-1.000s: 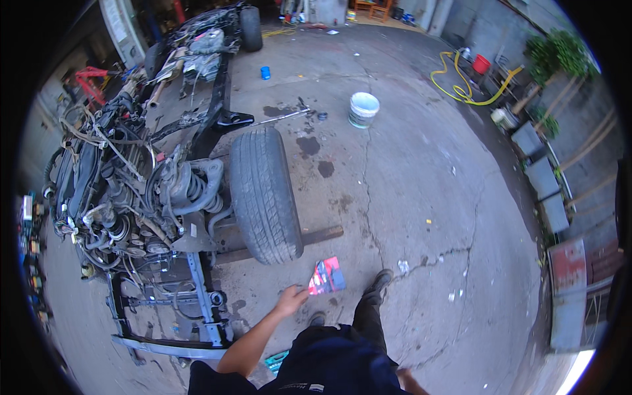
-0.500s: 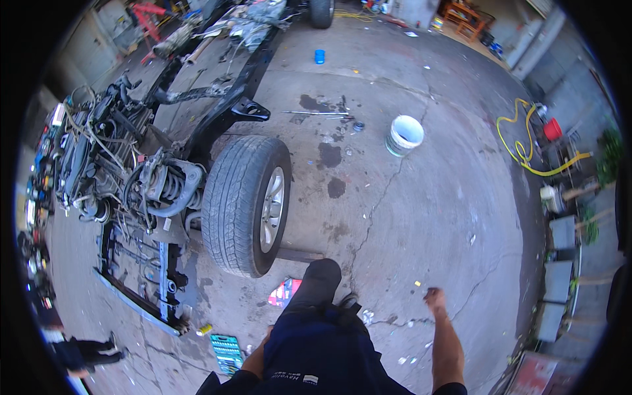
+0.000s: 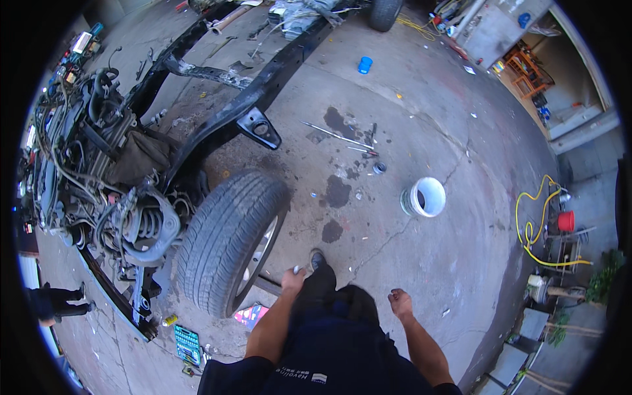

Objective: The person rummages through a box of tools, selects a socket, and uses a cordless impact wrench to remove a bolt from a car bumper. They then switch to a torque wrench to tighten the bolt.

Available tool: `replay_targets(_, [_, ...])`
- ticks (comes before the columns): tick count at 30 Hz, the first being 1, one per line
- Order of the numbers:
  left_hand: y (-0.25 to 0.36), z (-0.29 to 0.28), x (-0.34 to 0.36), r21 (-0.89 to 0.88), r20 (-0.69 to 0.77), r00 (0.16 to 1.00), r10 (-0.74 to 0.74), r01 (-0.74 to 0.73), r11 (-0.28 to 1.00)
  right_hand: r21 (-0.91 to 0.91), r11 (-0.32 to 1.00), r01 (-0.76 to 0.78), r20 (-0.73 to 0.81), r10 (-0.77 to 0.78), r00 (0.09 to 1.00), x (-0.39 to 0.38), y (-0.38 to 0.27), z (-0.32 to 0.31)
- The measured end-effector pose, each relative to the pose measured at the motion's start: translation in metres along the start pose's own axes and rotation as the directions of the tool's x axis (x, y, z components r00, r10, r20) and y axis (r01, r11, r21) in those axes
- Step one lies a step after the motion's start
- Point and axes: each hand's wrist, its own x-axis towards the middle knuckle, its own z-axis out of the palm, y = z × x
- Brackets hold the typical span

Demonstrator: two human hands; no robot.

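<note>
Vehicle workshop: bare chassis (image 3: 280,76), exposed suspension (image 3: 150,227), green tool case (image 3: 187,342)

Matt, grooved rubber covers the tyre (image 3: 224,243) at near left, its wheel (image 3: 261,249) smooth, silvery metal. Beyond it, the chassis frame (image 3: 273,82) shows black metal with a slight gloss over a rough, stained concrete floor (image 3: 480,276). A white plastic bucket (image 3: 409,201) stands right, a smooth blue plastic container (image 3: 365,65) far off; near, the shirt (image 3: 316,359) is matt dark cloth.

A yellow hose (image 3: 559,264) lies looped beside 1 red bucket (image 3: 566,221) — 1 blue container (image 3: 365,65) sits well apart.
</note>
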Motion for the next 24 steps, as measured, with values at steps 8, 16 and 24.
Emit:
replay_targets(8, [0.230,-0.060,0.097,-0.305,0.094,0.933,0.347,-0.305,0.902,-0.098,0.974,0.205,0.062,-0.199,0.978,0.268,-0.166,-0.069])
replay_targets(16, [0.118,0.004,0.133,-0.268,0.113,0.911,-0.396,0.412,0.871,-0.132,0.886,0.445,0.180,-0.421,0.889,0.613,-0.368,0.047])
replay_targets(24, [0.166,0.143,0.157,-0.451,0.328,0.267,-0.906,0.887,0.098,-0.187,0.841,0.508,0.219,-0.468,0.856,0.934,-0.505,0.243])
